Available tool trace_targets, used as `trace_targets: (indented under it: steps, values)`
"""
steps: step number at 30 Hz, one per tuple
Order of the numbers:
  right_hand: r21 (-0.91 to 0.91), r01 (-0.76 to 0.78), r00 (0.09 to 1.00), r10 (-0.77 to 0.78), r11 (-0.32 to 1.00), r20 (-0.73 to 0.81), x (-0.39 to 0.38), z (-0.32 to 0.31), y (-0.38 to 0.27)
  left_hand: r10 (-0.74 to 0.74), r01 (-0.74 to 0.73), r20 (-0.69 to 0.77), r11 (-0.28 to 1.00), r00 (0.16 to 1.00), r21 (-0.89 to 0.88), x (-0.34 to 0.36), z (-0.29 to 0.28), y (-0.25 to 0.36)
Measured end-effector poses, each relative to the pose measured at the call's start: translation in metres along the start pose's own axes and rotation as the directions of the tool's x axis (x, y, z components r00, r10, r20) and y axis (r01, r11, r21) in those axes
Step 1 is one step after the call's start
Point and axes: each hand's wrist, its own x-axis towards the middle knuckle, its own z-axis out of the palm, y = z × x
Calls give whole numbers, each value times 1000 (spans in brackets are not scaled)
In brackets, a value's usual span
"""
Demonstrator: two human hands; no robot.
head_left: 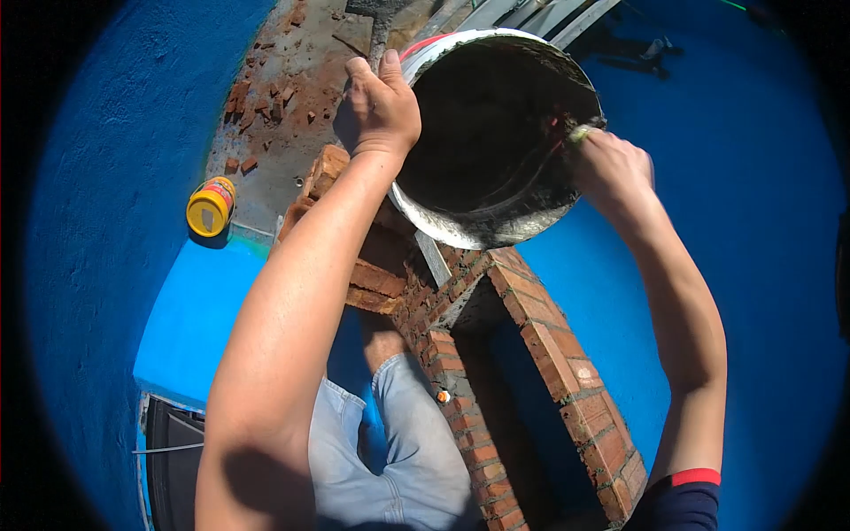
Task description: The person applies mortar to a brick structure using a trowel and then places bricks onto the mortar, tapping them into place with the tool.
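The left grip (381, 111) is curling at the left edge of the bucket (447, 232); what it is clasping, I cannot tell. Sitting near the brick wall (571, 363), the bucket is likely weighing heavy, stiff-sided, slick where smeared, suiting a hold at the rim (505, 34); it is showing whitish edges, dark insides. The right grip (611, 168) is narrowly clasping a yellow-green thing (580, 134).

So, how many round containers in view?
2: the large bucket between the left hand and right hand, and the small yellow tub left of the left forearm. Others may be hidden behind the bucket.
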Motion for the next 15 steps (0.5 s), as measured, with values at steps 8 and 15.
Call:
trace_targets:
  steps: [8,15]
  values:
    - [74,-46,976,29,996,215,92,128,-83,-130,105,130,978,983,182,-1,-4,31]
    - [31,180,915,-178,983,362,-7,85,-87,-72,70,102,997,992,24,-3,-3,15]
